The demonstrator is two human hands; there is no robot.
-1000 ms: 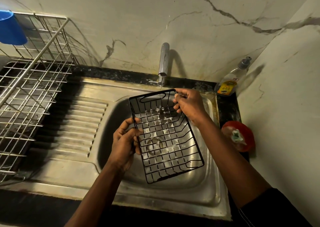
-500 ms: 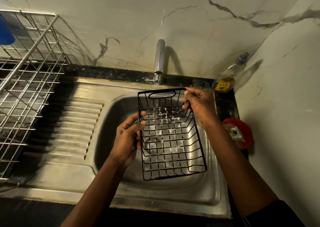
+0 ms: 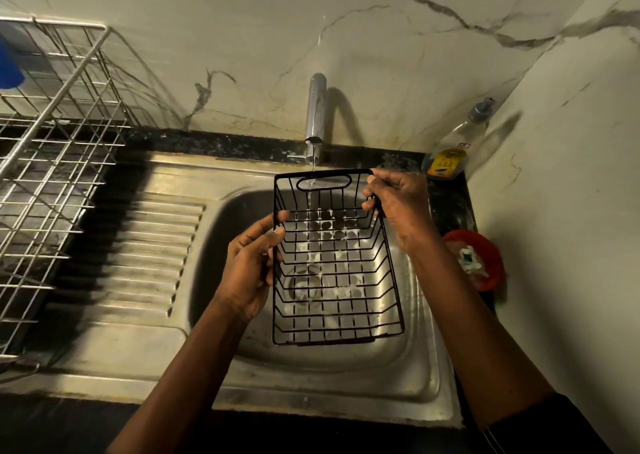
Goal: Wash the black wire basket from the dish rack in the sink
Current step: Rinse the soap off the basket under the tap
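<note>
Head view (the only one we have): we hold the black wire basket point(image 3: 332, 266) over the bowl of the sink point(image 3: 420, 370) w/ both hands, its far end, the one w/ the handle slot, under the tap point(image 3: 317, 107). A thin stream of water point(image 3: 312, 162) falls through that slot onto the mesh. Our left hand point(image 3: 249, 266) grips the left long rim about midway, thumb & fingers curled round the wire. Our right hand point(image 3: 398, 200) grips the far right corner, fingers wrapped round the rim.

The basket is well apart from the dish rack point(image 3: 59, 162), which stands at left.

Progress, as we judge it: the basket is out of the rack & in the sink. White suds point(image 3: 311, 256) sit in patches across the mesh, so soaping looks done & we're at the rinse. Left to do:
- run water over the near half, sides & underside till no foam shows
- shake it off

The soap bottle point(image 3: 450, 155) & a red round thing point(image 3: 485, 259) (a scrubber, maybe) sit right of the sink, neither touched.
</note>
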